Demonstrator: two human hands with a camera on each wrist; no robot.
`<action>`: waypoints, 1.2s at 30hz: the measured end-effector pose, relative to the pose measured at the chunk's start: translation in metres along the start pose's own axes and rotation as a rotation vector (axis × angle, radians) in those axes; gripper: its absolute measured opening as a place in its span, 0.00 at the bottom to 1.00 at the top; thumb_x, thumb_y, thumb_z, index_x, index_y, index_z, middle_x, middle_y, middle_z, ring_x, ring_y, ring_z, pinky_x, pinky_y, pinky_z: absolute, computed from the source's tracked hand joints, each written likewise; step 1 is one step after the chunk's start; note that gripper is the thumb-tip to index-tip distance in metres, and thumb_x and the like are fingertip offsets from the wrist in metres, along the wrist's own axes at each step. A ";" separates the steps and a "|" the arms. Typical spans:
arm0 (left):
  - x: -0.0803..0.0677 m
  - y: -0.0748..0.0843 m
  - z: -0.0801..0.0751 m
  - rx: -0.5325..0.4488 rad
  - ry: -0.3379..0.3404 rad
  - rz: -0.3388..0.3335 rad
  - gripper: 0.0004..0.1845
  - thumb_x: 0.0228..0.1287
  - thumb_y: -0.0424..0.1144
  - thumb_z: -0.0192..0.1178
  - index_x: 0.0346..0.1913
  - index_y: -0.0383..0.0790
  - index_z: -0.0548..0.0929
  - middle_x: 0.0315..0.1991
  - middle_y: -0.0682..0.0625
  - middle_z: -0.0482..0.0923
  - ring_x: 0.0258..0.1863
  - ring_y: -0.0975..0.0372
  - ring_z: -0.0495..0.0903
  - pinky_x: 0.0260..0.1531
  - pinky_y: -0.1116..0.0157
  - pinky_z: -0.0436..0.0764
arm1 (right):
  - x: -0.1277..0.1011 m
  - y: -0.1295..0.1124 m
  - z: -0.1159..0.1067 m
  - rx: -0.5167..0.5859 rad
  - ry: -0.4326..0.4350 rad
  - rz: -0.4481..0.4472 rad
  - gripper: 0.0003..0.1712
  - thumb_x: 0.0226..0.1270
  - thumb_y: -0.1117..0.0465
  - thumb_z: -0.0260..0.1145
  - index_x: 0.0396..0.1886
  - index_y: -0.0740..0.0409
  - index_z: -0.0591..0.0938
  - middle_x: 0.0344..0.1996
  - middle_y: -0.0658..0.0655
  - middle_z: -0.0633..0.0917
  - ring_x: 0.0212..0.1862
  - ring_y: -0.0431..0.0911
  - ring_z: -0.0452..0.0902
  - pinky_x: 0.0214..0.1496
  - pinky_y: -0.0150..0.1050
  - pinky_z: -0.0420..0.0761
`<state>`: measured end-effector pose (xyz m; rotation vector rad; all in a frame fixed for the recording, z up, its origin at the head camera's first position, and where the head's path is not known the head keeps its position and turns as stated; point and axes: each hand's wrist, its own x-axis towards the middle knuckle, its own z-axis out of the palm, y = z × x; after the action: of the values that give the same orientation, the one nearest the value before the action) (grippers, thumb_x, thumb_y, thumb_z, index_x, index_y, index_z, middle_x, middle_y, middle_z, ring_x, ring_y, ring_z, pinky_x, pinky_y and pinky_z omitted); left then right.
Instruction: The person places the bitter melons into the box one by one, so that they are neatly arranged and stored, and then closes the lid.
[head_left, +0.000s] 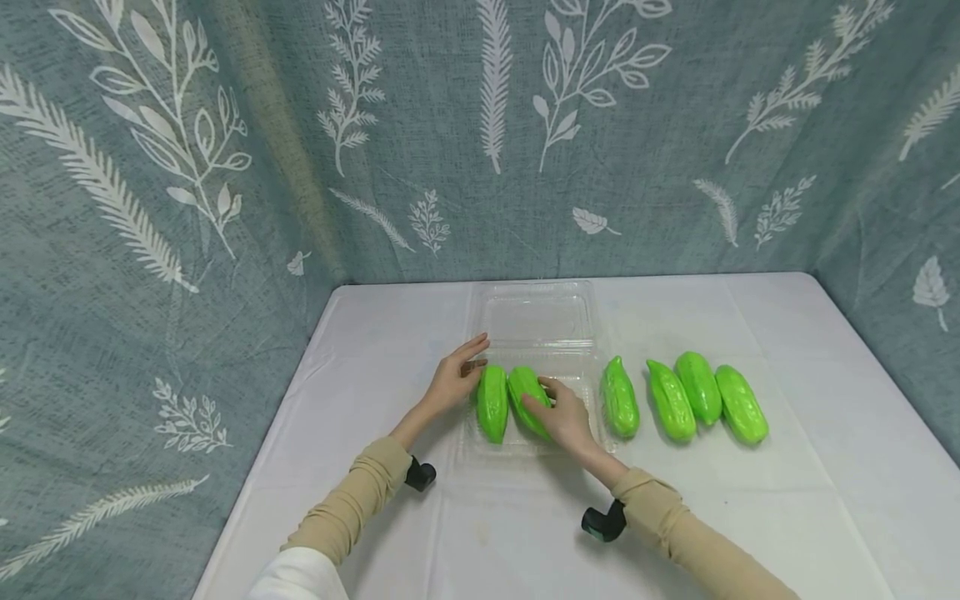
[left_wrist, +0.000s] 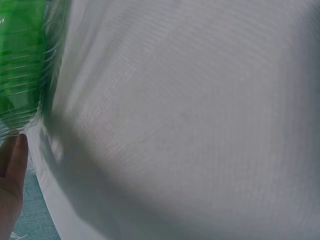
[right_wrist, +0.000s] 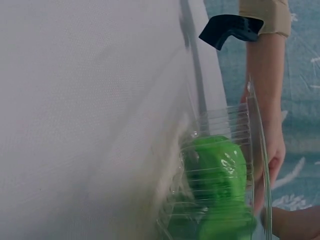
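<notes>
Two glossy bright-green gourds lie side by side in a clear hinged plastic container (head_left: 592,392). My left hand (head_left: 453,379) is at the container's left rim beside the left gourd (head_left: 492,404), fingers extended. In the left wrist view, fingertips (left_wrist: 21,142) come right up to the ribbed clear wall, with green showing through it. My right hand (head_left: 567,419) holds the right gourd (head_left: 527,398), thumb across its top and fingers at its far right side. The right wrist view shows a green gourd (right_wrist: 217,165) through the container wall; most of the right hand is out of that view.
The container's clear lid (head_left: 536,315) lies folded back behind it. To the right, one gourd (head_left: 620,400) lies by the container, and three more gourds (head_left: 699,388) sit grouped on the white tablecloth (head_left: 787,517). A patterned blue-green curtain (head_left: 450,125) encloses the table.
</notes>
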<state>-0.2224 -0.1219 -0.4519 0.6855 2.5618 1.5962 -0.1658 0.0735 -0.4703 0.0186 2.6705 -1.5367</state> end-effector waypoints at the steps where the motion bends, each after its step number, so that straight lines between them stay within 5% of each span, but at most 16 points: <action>1: 0.000 0.000 0.000 -0.001 -0.001 -0.002 0.24 0.61 0.18 0.47 0.62 0.18 0.66 0.69 0.29 0.58 0.57 0.37 0.73 0.60 0.51 0.76 | 0.000 0.000 -0.001 0.000 -0.010 0.004 0.32 0.65 0.54 0.62 0.62 0.70 0.71 0.56 0.72 0.77 0.58 0.63 0.75 0.58 0.53 0.80; 14: 0.001 0.002 -0.002 -0.004 -0.001 0.016 0.24 0.62 0.17 0.47 0.62 0.18 0.65 0.68 0.28 0.57 0.57 0.35 0.73 0.60 0.49 0.75 | -0.002 -0.001 -0.007 -0.013 -0.132 0.015 0.33 0.60 0.61 0.65 0.64 0.71 0.68 0.60 0.74 0.73 0.58 0.66 0.74 0.58 0.52 0.81; 36: 0.003 0.001 -0.002 0.002 -0.002 0.007 0.24 0.62 0.17 0.47 0.62 0.18 0.66 0.68 0.29 0.58 0.58 0.36 0.72 0.61 0.50 0.74 | -0.002 -0.001 -0.004 -0.015 -0.108 -0.006 0.34 0.56 0.61 0.70 0.60 0.69 0.69 0.52 0.73 0.79 0.51 0.63 0.79 0.51 0.50 0.85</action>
<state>-0.2258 -0.1219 -0.4498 0.6969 2.5629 1.5938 -0.1642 0.0768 -0.4674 -0.0706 2.6008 -1.4747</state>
